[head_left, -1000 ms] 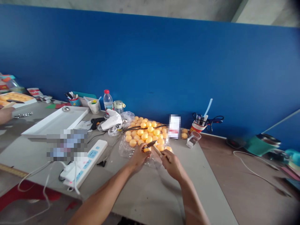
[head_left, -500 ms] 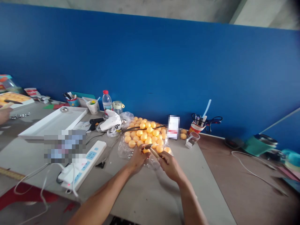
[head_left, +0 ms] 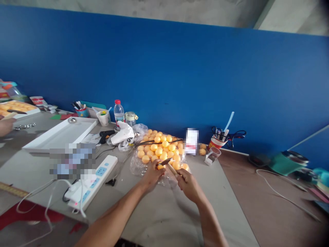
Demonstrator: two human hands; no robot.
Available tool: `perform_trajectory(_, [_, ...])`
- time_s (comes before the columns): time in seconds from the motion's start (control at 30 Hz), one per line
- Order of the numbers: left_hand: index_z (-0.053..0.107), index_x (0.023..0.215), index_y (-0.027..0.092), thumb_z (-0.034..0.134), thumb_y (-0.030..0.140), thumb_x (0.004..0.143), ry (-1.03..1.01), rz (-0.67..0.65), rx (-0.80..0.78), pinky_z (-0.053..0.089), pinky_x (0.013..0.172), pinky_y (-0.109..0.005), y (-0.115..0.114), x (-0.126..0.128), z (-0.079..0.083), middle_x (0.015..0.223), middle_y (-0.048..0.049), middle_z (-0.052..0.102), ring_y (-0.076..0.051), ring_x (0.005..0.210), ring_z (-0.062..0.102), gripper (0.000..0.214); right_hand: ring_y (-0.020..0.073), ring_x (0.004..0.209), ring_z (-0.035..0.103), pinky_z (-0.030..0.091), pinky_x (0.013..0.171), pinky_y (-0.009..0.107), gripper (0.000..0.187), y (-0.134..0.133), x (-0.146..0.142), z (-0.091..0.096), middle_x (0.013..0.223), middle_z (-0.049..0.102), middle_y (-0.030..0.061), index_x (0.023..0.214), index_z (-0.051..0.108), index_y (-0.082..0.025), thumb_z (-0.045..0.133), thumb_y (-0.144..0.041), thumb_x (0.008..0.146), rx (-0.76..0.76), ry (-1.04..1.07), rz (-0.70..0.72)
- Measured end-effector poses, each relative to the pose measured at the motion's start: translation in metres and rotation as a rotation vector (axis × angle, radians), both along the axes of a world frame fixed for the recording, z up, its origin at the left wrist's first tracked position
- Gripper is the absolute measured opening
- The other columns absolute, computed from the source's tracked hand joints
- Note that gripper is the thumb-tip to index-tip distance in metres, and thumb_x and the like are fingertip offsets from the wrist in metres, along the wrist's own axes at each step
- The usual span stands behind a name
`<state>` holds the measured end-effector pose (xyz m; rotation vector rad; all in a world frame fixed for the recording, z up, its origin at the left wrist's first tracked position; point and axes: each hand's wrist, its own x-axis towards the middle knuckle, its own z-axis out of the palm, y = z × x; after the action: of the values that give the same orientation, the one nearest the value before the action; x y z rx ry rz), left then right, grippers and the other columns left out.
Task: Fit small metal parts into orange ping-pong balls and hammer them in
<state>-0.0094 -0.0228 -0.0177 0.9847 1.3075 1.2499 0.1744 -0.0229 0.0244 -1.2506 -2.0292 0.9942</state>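
In the head view, my right hand (head_left: 189, 184) grips the light wooden handle of a small hammer (head_left: 172, 169), whose dark head (head_left: 165, 162) lies crosswise just over my left hand's fingers. My left hand (head_left: 152, 177) is closed around an orange ping-pong ball (head_left: 160, 166), partly hidden by fingers and the hammer head. Right behind both hands spreads a clear plastic bag (head_left: 136, 165) filled with many orange ping-pong balls (head_left: 158, 151). A dark strap (head_left: 149, 141) runs across the bag.
Left of my arms lie a white power strip (head_left: 96, 180) and a blurred device (head_left: 74, 159). Beyond stand a white tray (head_left: 38, 150), a glue gun (head_left: 106, 136) and a red-capped bottle (head_left: 119, 111). A pen cup (head_left: 217, 141) is rightward. Another person's hand (head_left: 6, 126) shows far left.
The view has shifted slightly. The hammer has moved a little right relative to my left hand, which keeps its hold on the ball.
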Motion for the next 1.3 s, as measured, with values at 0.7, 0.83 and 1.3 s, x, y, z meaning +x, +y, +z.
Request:
perform_trajectory(0.7, [0.056, 0.104, 0.018, 0.072, 0.034, 0.067, -0.096, 0.011, 0.046, 0.044, 0.059, -0.023, 0.000, -0.002, -0.004, 0.080, 0.0012, 0.057, -0.010, 0.063, 0.058, 0.043, 0.0123, 0.050, 0.046, 0.037, 0.055, 0.025, 0.025, 0.002, 0.001, -0.003, 0.052, 0.048, -0.0047, 0.070, 0.043, -0.021, 0.040, -0.035, 0.090, -0.051, 0.078, 0.000])
perform_trajectory(0.83, [0.055, 0.102, 0.018, 0.072, 0.033, 0.067, -0.102, 0.012, 0.030, 0.046, 0.061, -0.024, 0.000, -0.002, -0.002, 0.080, 0.0010, 0.057, -0.012, 0.065, 0.059, 0.042, 0.0123, 0.048, 0.046, 0.036, 0.053, 0.025, 0.024, 0.003, 0.000, -0.005, 0.051, 0.047, -0.0048, 0.067, 0.042, -0.022, 0.043, -0.034, 0.088, -0.046, 0.060, -0.018])
perform_trajectory(1.3, [0.056, 0.096, 0.018, 0.071, 0.035, 0.067, -0.079, 0.014, 0.027, 0.046, 0.060, -0.025, -0.001, -0.001, 0.007, 0.081, 0.0003, 0.057, -0.012, 0.063, 0.058, 0.037, 0.0122, 0.050, 0.046, 0.036, 0.054, 0.025, 0.024, 0.002, 0.003, 0.000, 0.052, 0.047, -0.0047, 0.069, 0.043, -0.021, 0.040, -0.034, 0.090, -0.065, 0.082, -0.035])
